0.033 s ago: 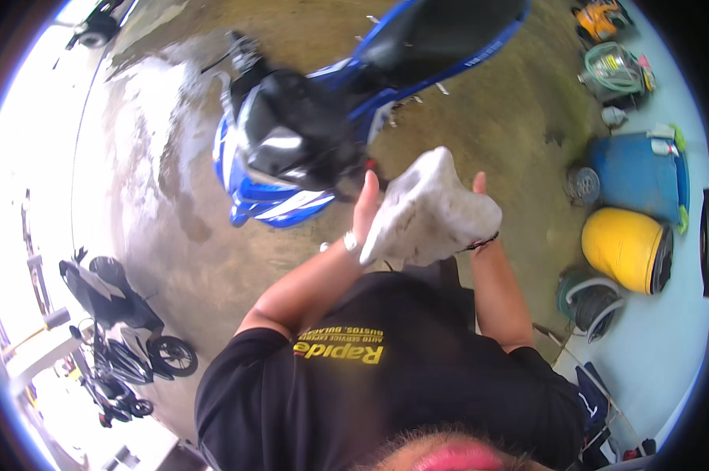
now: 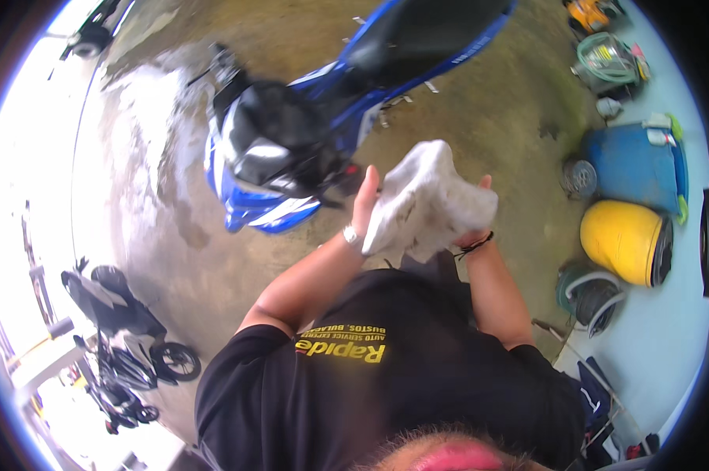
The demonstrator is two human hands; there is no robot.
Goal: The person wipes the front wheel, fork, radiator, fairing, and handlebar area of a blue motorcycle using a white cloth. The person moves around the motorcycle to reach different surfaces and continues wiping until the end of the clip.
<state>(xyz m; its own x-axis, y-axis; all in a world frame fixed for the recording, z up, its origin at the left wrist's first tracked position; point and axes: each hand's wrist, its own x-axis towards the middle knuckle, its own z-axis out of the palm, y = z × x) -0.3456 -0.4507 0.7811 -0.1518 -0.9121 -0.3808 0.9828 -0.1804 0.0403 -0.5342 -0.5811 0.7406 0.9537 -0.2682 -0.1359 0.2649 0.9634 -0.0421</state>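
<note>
A white cloth (image 2: 427, 204) with greyish smudges is bunched up in front of my body, between my two hands. My left hand (image 2: 364, 202) grips its left side; the thumb points up, and the other fingers are hidden behind the fabric. On the right side, my right hand (image 2: 474, 234) supports the cloth, which covers most of that hand apart from a raised thumb. Beyond the cloth, to the left, stands a blue and black motorcycle (image 2: 276, 141) with a long dark seat. The cloth and the motorcycle appear apart.
Along the right wall are a blue drum (image 2: 633, 169), a yellow drum (image 2: 617, 242), a coiled hose (image 2: 594, 302) and a machine with green tubing (image 2: 606, 59). Parked at the left are dark motorcycles (image 2: 123, 314). The concrete floor (image 2: 174, 259) has wet patches.
The motorcycle sits slightly farther left in the picture. The cloth's folds have shifted a little, and both hands still hold it.
</note>
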